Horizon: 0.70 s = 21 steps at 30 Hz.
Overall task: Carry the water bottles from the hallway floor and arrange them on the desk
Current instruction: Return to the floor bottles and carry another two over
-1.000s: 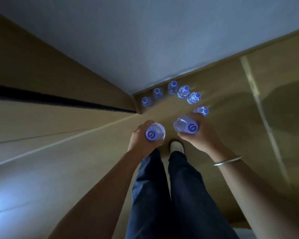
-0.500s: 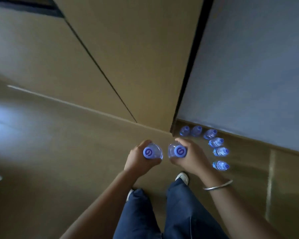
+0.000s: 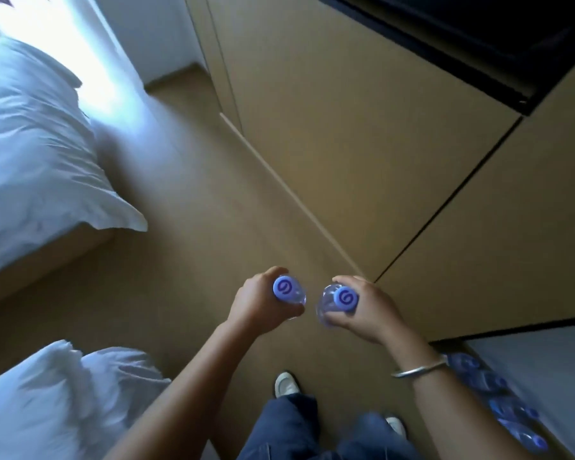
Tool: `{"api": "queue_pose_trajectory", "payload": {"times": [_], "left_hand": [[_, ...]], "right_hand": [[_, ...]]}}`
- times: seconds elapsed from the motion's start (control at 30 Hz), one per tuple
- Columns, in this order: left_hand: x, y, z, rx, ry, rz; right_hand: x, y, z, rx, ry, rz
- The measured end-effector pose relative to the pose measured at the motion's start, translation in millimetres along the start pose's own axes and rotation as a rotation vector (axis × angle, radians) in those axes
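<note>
My left hand (image 3: 259, 303) grips a clear water bottle with a purple cap (image 3: 284, 287), held upright in front of me. My right hand (image 3: 369, 310) grips a second such bottle (image 3: 344, 298), its cap tilted toward the camera. The two bottles are a little apart at waist height above the brown floor. Several more bottles (image 3: 492, 403) stand in a row on the floor at the lower right, along the foot of a grey wall, partly hidden behind my right forearm. No desk is in view.
Tan wardrobe panels (image 3: 362, 144) line the right side, with a dark recess (image 3: 478, 38) above. A bed with white covers (image 3: 30, 161) fills the left, and more white bedding (image 3: 63, 403) lies at the lower left. Brown floor (image 3: 193, 227) runs between them.
The view has swung left away from the bottle row, which slid to the lower right. The bed came into sight. Both hands keep hold of their bottles.
</note>
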<state>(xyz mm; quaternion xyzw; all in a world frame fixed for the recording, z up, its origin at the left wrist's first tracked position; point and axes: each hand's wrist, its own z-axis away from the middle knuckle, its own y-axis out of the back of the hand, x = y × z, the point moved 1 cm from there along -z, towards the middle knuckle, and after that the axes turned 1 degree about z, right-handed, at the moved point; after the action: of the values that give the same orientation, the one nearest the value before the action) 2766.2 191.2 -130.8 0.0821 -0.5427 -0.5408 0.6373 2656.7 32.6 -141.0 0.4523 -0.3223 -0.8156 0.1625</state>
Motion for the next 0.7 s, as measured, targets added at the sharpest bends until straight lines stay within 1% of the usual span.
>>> {"api": "queue_pose_trajectory", "payload": {"times": [0.1, 0.17, 0.27, 0.37, 0.57, 0.7], "left_hand": [[-12.7, 48.6, 0.2, 0.085, 0.019, -0.08], [-19.4, 75.2, -0.6, 0.145, 0.03, -0.133], [-30.2, 106.5, -7.0, 0.216, 0.052, -0.198], [-38.8, 132.1, -21.3, 0.277, 0.087, -0.254], [-48.4, 178.1, -80.4, 0.361, 0.093, -0.334], [-48.2, 211.1, -128.9, 0.433, 0.12, -0.281]], "right_hand": [[-55.7, -6.7, -23.9, -0.033, 0.088, 0.05], [-87.7, -8.9, -37.7, -0.023, 0.112, 0.057], [-127.0, -8.4, -58.3, 0.012, 0.13, 0.029], [-158.3, -4.2, -85.4, 0.004, 0.187, 0.052], [-207.7, 10.6, -162.8, -0.039, 0.285, 0.061], [-246.3, 18.7, -221.7, -0.102, 0.372, 0.118]]}}
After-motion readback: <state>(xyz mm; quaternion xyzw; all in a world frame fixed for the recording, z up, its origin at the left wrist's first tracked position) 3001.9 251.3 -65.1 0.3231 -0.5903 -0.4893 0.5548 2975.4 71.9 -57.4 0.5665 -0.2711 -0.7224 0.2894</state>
